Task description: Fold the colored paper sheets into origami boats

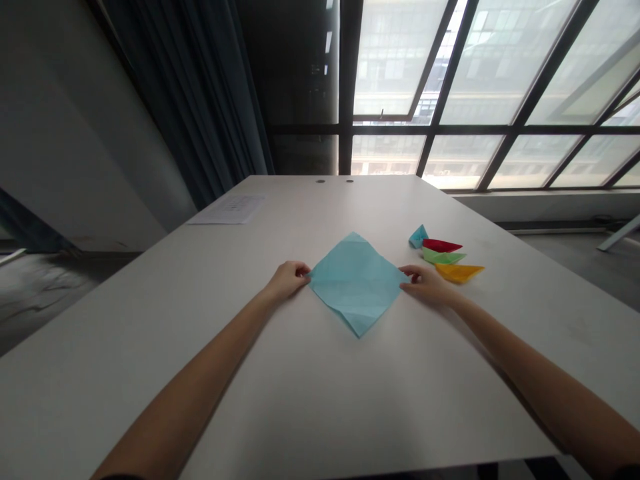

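Blue sheet [356,280]: at the centre of the frame, turned like a diamond, one corner up, one down and one to each side; faint creases cross it, and near the bottom corner its lower left edge shows a second, slightly parted edge.
Left hand [289,279]: just left of centre, the grip pinched together on the sheet's left corner.
Right hand [425,283]: right of centre, the grip pinched together on the sheet's right corner, its back close to the folded pieces; whether it touches the nearest one I cannot tell.
Folded pieces: in a loose row right of centre, from a small blue piece [419,237] at the top, through a red piece [442,246] and a light green piece [443,257] that overlap in view, down to an orange piece [459,273] beside the right hand.
Surface [320,400]: white, filling the middle and bottom of the frame, two dark round fittings [321,181] near its far edge.
Printed paper [227,209]: lying flat at the surface's left edge, left of upper centre, print too small to read.
Curtain [195,93]: dark blue, hanging upper left.
Windows [400,60]: dark-framed, across the upper right.
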`<state>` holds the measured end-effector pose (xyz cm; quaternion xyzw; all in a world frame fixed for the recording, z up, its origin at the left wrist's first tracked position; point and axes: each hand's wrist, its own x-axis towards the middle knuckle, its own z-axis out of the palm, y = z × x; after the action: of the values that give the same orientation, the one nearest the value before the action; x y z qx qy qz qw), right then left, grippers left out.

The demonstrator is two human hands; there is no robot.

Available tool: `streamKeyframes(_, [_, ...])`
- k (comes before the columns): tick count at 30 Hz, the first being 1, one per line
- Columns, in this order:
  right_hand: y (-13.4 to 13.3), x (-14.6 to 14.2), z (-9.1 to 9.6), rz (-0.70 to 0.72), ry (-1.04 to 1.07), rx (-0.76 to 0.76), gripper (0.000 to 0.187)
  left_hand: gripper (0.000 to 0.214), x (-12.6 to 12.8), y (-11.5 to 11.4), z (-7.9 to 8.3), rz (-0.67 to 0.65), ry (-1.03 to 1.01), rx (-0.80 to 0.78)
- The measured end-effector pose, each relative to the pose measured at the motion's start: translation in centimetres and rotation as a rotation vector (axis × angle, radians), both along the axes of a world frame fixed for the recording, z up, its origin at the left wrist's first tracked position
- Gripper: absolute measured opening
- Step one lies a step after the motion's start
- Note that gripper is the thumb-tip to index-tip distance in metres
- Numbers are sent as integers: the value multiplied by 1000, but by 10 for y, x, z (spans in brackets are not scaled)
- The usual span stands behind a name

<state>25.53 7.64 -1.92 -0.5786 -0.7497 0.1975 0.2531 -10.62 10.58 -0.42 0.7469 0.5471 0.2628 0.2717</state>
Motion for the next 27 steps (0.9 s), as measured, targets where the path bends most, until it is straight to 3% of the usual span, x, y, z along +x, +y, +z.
streamKeyframes(7, [4,1,-3,53,62,54,25,22,-2,0,-2,-35,-53,14])
streamKeyframes(12, [4,2,-3,38,76,65,18,22,-3,1,-11,28,-46,68])
streamKeyframes(18, [2,1,-3,-5,29,74,18,20,-4,1,-11,22,48,213])
streamKeyframes(27, [0,2,-2,121,-90,206,24,31,2,-4,-5,37,339,300])
